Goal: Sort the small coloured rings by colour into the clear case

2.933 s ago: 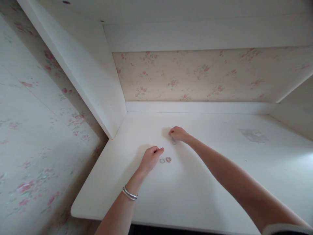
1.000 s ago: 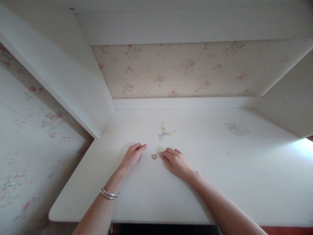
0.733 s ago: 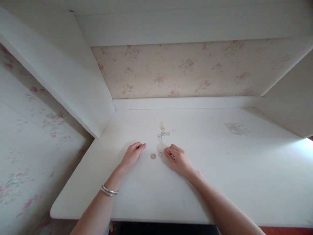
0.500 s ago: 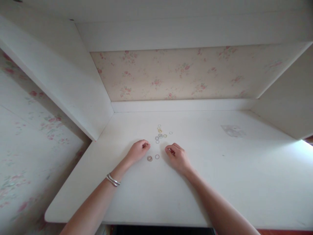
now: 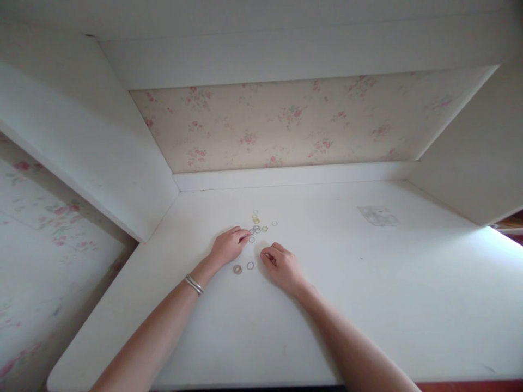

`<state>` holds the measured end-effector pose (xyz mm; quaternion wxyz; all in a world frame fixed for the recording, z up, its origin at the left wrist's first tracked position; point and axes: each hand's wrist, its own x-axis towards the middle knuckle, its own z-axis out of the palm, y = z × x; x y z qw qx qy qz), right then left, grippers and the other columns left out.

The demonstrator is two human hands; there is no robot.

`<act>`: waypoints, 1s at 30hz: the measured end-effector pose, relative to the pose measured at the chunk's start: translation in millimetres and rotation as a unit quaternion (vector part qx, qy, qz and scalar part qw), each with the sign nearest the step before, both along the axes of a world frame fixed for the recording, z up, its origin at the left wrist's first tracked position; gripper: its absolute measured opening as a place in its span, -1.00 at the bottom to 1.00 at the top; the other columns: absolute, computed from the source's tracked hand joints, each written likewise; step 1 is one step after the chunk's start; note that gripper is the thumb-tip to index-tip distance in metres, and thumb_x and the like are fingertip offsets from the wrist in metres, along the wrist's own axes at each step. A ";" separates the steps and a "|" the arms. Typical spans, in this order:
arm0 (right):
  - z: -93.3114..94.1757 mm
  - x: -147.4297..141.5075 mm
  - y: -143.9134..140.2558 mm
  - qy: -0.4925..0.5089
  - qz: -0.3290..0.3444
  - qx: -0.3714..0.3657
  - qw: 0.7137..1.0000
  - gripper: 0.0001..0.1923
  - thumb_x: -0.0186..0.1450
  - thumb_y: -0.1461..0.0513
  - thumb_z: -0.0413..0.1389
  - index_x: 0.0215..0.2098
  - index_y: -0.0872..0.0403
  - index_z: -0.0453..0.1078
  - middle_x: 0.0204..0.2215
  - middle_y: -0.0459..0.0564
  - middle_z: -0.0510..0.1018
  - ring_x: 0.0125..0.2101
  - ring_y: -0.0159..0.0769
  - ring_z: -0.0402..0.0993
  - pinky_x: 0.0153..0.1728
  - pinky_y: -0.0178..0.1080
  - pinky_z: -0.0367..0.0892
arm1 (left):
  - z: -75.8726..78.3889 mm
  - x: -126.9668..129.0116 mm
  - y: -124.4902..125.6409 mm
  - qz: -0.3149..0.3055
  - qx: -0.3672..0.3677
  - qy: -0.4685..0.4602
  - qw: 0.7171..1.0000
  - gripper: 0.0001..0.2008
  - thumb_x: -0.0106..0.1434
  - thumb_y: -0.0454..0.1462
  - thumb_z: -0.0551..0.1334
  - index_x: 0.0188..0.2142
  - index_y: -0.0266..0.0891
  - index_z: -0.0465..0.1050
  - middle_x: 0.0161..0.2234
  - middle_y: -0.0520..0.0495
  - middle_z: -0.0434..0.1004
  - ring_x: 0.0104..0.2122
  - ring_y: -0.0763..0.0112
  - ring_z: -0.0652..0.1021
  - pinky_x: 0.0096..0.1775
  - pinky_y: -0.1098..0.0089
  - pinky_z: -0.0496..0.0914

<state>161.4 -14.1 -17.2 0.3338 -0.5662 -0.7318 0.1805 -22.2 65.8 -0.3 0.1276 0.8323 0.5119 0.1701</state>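
Observation:
My left hand [image 5: 229, 246], with silver bangles [image 5: 194, 285] on its wrist, has thumb and forefinger close together at the near-left edge of a cluster of thin small rings [image 5: 257, 229]. Its fingertips are on a grey ring [image 5: 251, 232] there. On the other side, my right hand [image 5: 284, 268] rests on the white desk with its fingers curled into a pinch; what they hold, if anything, is hidden. Between the wrists lie a single dark ring [image 5: 250, 265] and a brownish stack of rings [image 5: 237, 269]. Yellow rings [image 5: 256, 220] lie at the far side of the cluster.
The white desktop [image 5: 327, 305] is bounded by side panels, a left one [image 5: 122, 163] and a right one, with a low ledge [image 5: 286, 175] behind. A lone ring [image 5: 274, 223] lies right of the cluster. Farther right is a greyish printed patch [image 5: 378, 215].
My left hand has moved forward to the cluster, its fingertips now at a grey ring. My right hand stays pinched by the rings. The whole view has shifted slightly.

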 end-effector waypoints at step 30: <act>1.8 -1.7 -0.7 0.066 -0.011 0.006 0.998 -0.79 0.29 0.17 0.00 -0.34 0.03 0.46 -0.47 -0.09 0.42 -0.53 -0.46 0.28 -0.46 -0.37 0.17 | 4.4 -24.6 -38.4 -0.050 -0.005 -0.173 0.984 -0.80 0.34 -0.21 0.01 -0.35 -0.23 0.31 -0.36 0.00 0.36 -0.34 0.46 0.41 -0.25 0.43 0.30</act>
